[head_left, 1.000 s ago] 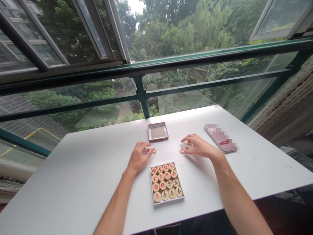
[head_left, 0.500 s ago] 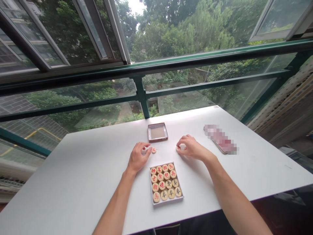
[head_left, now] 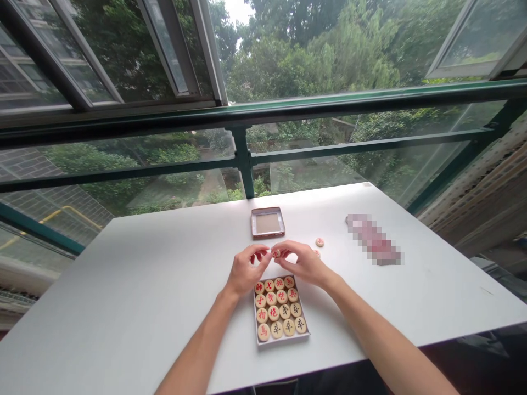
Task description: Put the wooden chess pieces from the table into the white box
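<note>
My left hand [head_left: 249, 269] is above the far edge of a square box, its thumb and fingers curled together. What it holds, if anything, is hidden behind its fingers. My right hand [head_left: 302, 263] meets it from the right and pinches a round wooden xiangqi piece [head_left: 276, 253] with red marking, right at the left fingertips. Just below both hands, the shallow white box [head_left: 284, 341] is filled with rows of round pieces, red-lettered ones and black-lettered ones. A red-lettered piece [head_left: 320, 242] lies beyond my right hand, and another piece [head_left: 317, 253] is partly covered by it.
An open tin-like lid [head_left: 268, 236] rests behind my hands on the white table [head_left: 164, 285]. To the right lies a blurred pinkish flat object [head_left: 374, 240]. Behind the table's far edge run a green railing [head_left: 245, 164] and windows.
My right hand has moved left with a piece, uncovering loose pieces on the table. My left hand has shifted slightly right, and the hands now meet. The piece beside the left hand no longer shows there.
</note>
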Demonstrator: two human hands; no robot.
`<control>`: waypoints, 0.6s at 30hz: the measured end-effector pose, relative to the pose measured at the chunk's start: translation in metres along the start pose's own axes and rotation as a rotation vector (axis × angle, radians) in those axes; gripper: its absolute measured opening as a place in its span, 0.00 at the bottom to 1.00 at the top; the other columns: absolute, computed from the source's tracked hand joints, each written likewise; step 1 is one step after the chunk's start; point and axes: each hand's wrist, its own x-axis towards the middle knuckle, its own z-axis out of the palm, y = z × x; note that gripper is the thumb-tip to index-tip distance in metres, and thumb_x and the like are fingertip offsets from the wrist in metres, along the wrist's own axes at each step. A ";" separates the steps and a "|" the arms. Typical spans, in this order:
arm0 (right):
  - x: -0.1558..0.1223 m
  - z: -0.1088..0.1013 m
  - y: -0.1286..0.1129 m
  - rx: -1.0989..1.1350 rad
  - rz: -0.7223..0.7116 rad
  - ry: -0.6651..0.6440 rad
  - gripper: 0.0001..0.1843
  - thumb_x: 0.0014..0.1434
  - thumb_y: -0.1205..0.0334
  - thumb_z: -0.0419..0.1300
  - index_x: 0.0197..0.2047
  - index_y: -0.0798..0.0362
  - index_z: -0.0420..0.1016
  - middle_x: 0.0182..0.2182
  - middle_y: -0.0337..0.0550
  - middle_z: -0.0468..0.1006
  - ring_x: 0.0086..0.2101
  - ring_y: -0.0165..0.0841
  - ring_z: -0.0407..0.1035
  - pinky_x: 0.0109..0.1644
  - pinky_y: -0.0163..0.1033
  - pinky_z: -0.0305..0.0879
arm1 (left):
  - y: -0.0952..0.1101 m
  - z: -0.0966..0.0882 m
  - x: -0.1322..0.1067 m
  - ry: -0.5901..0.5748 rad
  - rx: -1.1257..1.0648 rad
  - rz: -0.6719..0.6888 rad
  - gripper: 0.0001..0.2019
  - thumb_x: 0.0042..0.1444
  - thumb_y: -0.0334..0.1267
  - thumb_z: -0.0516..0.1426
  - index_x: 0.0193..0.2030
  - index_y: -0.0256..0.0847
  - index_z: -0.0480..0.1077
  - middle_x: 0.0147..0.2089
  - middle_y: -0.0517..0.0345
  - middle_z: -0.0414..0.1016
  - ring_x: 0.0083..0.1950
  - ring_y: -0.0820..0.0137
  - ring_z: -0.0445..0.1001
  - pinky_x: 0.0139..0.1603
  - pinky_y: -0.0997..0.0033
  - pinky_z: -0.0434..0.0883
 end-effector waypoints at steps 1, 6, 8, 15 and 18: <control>0.000 0.003 -0.001 0.014 -0.008 0.005 0.10 0.64 0.65 0.59 0.49 0.50 0.75 0.42 0.43 0.80 0.40 0.32 0.75 0.45 0.38 0.74 | 0.002 0.002 -0.001 -0.018 -0.038 -0.020 0.11 0.62 0.45 0.59 0.46 0.43 0.76 0.39 0.56 0.80 0.34 0.70 0.74 0.36 0.70 0.71; -0.002 0.011 0.003 -0.001 -0.030 0.021 0.12 0.64 0.64 0.60 0.51 0.49 0.75 0.42 0.44 0.80 0.38 0.33 0.75 0.44 0.40 0.75 | 0.004 0.009 -0.002 -0.041 -0.159 -0.099 0.12 0.60 0.48 0.61 0.42 0.43 0.77 0.36 0.58 0.80 0.31 0.72 0.72 0.33 0.73 0.70; -0.003 0.012 0.005 -0.014 -0.033 0.025 0.13 0.64 0.64 0.60 0.52 0.49 0.75 0.41 0.44 0.80 0.37 0.33 0.75 0.45 0.42 0.75 | 0.002 0.011 -0.002 -0.038 -0.220 -0.136 0.12 0.60 0.48 0.61 0.41 0.42 0.78 0.35 0.57 0.80 0.31 0.71 0.72 0.33 0.73 0.70; -0.004 0.012 0.004 -0.055 -0.011 0.031 0.14 0.63 0.63 0.62 0.52 0.47 0.75 0.40 0.43 0.80 0.37 0.33 0.74 0.43 0.42 0.75 | -0.001 0.013 -0.002 -0.050 -0.333 -0.176 0.14 0.61 0.49 0.60 0.42 0.40 0.79 0.38 0.54 0.82 0.35 0.68 0.77 0.37 0.71 0.74; -0.004 0.011 0.004 -0.054 0.011 0.033 0.14 0.63 0.63 0.62 0.52 0.46 0.76 0.39 0.43 0.79 0.37 0.33 0.74 0.42 0.41 0.75 | 0.001 0.011 -0.002 -0.059 -0.326 -0.161 0.14 0.63 0.47 0.58 0.47 0.42 0.79 0.41 0.54 0.82 0.37 0.67 0.78 0.39 0.70 0.75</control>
